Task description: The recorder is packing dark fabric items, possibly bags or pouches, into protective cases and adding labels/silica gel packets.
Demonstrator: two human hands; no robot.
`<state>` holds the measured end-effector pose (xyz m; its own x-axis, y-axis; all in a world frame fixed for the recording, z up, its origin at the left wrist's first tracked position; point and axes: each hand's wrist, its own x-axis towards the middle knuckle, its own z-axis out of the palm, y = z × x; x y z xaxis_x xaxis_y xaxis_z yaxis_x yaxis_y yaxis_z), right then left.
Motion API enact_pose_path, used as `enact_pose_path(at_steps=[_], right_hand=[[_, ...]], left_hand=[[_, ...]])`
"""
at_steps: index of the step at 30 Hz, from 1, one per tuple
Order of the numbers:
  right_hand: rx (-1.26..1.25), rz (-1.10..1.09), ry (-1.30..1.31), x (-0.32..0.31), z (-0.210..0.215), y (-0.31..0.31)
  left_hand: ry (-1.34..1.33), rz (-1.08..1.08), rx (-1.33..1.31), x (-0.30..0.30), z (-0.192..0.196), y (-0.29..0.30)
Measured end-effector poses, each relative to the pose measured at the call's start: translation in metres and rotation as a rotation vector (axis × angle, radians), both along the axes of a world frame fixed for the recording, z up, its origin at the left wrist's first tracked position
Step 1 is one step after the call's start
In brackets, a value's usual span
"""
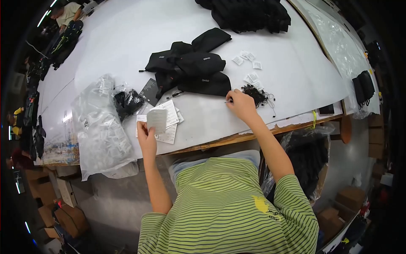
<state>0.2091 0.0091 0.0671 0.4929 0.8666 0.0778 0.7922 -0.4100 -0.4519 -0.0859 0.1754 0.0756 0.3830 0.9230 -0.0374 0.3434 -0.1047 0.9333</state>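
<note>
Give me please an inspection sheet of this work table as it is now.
Surface: white table, front edge worn.
Job's things: small grey paper tag over a stack of white tags; tangle of black strings.
Clutter: black pouches, clear plastic bag, small white packets.
Grips: left hand holds the grey tag; right hand pinches at the strings.
Cables: nothing seen.
Surroundings: cardboard boxes on the floor; another person far left.

A short-sleeved green shirt (228, 207) with thin dark stripes, yellow chest mark.
</note>
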Motion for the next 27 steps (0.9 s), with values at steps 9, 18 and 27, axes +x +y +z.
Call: enact_pose_path(at_steps=[9,18,27], right_hand=[[0.177,-0.045,0.105,0.008,0.054,0.003],[0.445,-0.216,0.199,0.024,0.11,-0.003],[0.653,-0.25,0.299,0.024,0.13,-0.006]], left_hand=[[-0.363,-0.047,-0.047,0.048,0.048,-0.059],[-0.273,-0.033,-0.132,0.049,0.026,-0.052],[-0.397,-0.018,-0.18,0.054,0.022,-0.062]])
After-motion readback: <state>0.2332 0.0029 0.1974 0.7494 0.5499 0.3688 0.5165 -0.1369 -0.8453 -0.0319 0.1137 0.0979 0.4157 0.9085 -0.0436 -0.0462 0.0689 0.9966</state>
